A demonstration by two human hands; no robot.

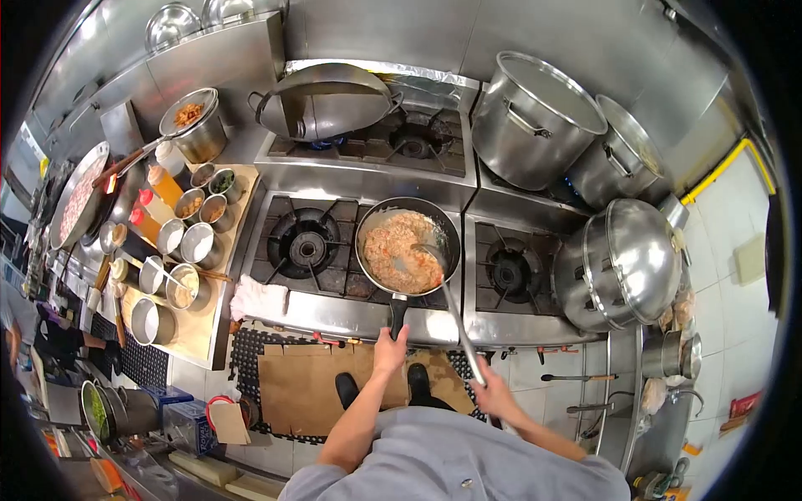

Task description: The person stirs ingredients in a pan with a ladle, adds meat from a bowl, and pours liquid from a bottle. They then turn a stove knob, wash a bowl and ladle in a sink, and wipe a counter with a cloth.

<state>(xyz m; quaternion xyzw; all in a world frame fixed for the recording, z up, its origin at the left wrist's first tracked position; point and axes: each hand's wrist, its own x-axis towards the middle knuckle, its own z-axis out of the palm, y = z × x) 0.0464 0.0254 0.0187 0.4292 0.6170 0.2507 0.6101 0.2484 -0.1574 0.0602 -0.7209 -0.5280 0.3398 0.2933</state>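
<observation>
Grey shirt cloth (pixel 468 459) fills the near edge of the view, with the person's two forearms reaching forward from it over the stove (pixel 334 311). The left hand (pixel 390 351) has its grip wrapped around the black handle (pixel 398 317) of a frying pan (pixel 452 255), which sits on the stove between a bare left burner (pixel 307 247) and a bare right burner (pixel 512 272). The right hand (pixel 494 394) has its grip closed on the shaft of a long metal utensil (pixel 458 321); the utensil slants up to the left, its head resting in the pale, orange-flecked food (pixel 393 246) inside the pan.

A pale cloth (pixel 257 299) lies on the stove's front left edge. Farther left, small steel containers (pixel 152 322) and squeeze bottles (pixel 164 187) crowd a surface (pixel 194 344). Behind the pan, a large two-handled wok (pixel 330 121) stands above a blue flame (pixel 327 144). Two tall lidded pots (pixel 526 138) stand back right, and a domed steel vessel (pixel 626 263) sits right of the right burner.
</observation>
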